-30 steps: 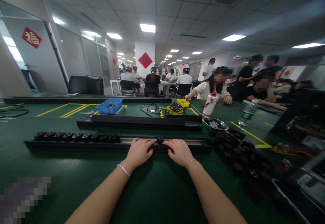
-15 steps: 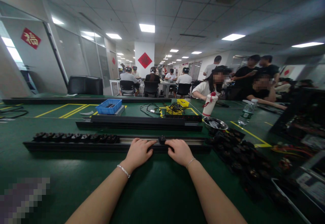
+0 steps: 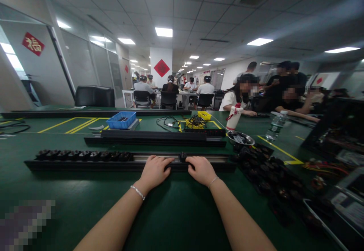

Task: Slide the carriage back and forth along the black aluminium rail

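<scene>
A long black rail with a pale metal channel lies crosswise on the green table. A row of black block-like modules fills its left part. Farther right in the channel sits one small black module, between my hands. My left hand grips the rail left of that module, fingers over the top and thumb against the front wall. My right hand holds the rail just right of it, with a fingertip at or very close to the module; whether they touch is hard to tell.
Loose black modules are heaped at the right beside a metal bowl. Behind lie another black rail, a blue bin, a yellow bin and cables. A white tumbler and a water bottle stand near a seated co-worker.
The small module sits slightly farther right, closer to my right hand. My hands hold nearly the same pose. The co-worker across the table has stretched an arm out to the right.
</scene>
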A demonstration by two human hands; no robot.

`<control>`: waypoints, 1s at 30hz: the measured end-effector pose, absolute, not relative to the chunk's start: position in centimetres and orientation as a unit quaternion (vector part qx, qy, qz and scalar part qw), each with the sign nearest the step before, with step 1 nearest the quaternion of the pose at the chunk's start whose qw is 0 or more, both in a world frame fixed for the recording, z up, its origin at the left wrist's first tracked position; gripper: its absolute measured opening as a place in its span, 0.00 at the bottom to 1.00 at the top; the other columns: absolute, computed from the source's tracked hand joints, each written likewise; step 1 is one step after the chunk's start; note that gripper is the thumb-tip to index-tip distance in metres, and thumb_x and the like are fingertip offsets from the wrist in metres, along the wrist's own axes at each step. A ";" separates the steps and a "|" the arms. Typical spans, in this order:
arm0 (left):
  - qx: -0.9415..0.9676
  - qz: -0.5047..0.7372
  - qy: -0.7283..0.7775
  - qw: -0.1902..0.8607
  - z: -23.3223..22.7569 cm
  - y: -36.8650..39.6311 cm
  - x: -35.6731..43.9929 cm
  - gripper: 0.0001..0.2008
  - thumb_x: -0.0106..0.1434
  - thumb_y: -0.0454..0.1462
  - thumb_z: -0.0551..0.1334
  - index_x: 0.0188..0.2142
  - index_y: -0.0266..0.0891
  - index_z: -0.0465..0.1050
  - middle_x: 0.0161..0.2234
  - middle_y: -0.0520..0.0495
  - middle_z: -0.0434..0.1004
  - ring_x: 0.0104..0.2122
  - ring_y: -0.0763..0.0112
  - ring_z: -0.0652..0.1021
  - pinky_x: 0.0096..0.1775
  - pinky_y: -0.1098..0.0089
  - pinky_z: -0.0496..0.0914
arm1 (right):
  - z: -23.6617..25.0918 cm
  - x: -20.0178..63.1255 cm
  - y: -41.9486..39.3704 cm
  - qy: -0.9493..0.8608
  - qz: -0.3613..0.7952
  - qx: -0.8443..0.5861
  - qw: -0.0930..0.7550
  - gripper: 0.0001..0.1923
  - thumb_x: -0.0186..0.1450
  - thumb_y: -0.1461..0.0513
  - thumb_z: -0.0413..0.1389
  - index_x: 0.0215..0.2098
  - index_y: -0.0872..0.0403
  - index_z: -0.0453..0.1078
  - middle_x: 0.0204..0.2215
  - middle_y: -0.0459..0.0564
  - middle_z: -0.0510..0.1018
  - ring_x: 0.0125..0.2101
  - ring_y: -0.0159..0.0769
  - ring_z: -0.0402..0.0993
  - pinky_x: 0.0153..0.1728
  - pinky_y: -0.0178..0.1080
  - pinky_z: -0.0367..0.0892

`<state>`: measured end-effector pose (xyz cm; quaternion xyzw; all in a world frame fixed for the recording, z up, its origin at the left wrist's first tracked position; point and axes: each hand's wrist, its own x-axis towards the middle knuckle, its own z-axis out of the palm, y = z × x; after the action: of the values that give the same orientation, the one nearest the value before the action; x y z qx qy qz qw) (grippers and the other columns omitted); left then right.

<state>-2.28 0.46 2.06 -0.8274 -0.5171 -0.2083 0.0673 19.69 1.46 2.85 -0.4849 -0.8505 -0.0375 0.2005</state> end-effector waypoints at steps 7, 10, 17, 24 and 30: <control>-0.829 -0.206 -0.515 0.069 2.0 0.5 -2.3 0.18 0.61 0.41 0.53 0.51 0.53 0.66 0.41 0.52 0.77 0.41 0.65 0.73 0.49 0.58 0.58 | 2.8 19.7 1.5 -0.849 -0.044 -0.488 0.198 0.12 0.60 0.64 0.48 0.40 0.50 0.69 0.33 0.45 0.76 0.36 0.32 0.69 0.40 0.35 0.57; -0.830 -0.204 -0.515 0.067 1.9 0.5 -2.3 0.18 0.61 0.41 0.53 0.51 0.53 0.66 0.42 0.52 0.77 0.42 0.66 0.73 0.49 0.59 0.57 | 2.6 19.8 1.7 -0.847 -0.048 -0.489 0.202 0.11 0.60 0.64 0.48 0.38 0.51 0.70 0.32 0.46 0.76 0.35 0.32 0.69 0.39 0.35 0.57; -0.829 -0.199 -0.517 0.073 1.8 0.6 -2.3 0.18 0.61 0.42 0.52 0.51 0.53 0.66 0.40 0.52 0.77 0.42 0.66 0.73 0.49 0.59 0.57 | 2.3 19.9 1.9 -0.841 -0.046 -0.486 0.234 0.09 0.60 0.64 0.48 0.34 0.51 0.70 0.29 0.46 0.75 0.32 0.32 0.68 0.38 0.34 0.58; -0.830 -0.199 -0.515 0.075 1.9 0.6 -2.4 0.18 0.61 0.41 0.52 0.51 0.53 0.65 0.40 0.52 0.77 0.42 0.66 0.73 0.49 0.59 0.57 | 2.2 20.0 1.9 -0.839 -0.051 -0.481 0.251 0.08 0.60 0.65 0.48 0.31 0.52 0.69 0.26 0.46 0.73 0.30 0.31 0.67 0.36 0.34 0.58; -0.830 -0.197 -0.516 0.073 1.9 0.6 -2.4 0.18 0.61 0.41 0.52 0.51 0.52 0.65 0.39 0.51 0.77 0.41 0.66 0.73 0.49 0.59 0.57 | 2.3 20.0 1.9 -0.837 -0.056 -0.482 0.252 0.08 0.60 0.65 0.48 0.29 0.53 0.68 0.25 0.45 0.72 0.29 0.31 0.66 0.35 0.33 0.58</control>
<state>-2.42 0.56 1.94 -0.8301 -0.5164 -0.1974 0.0730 20.02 1.92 2.32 -0.4821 -0.8373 -0.0559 0.2518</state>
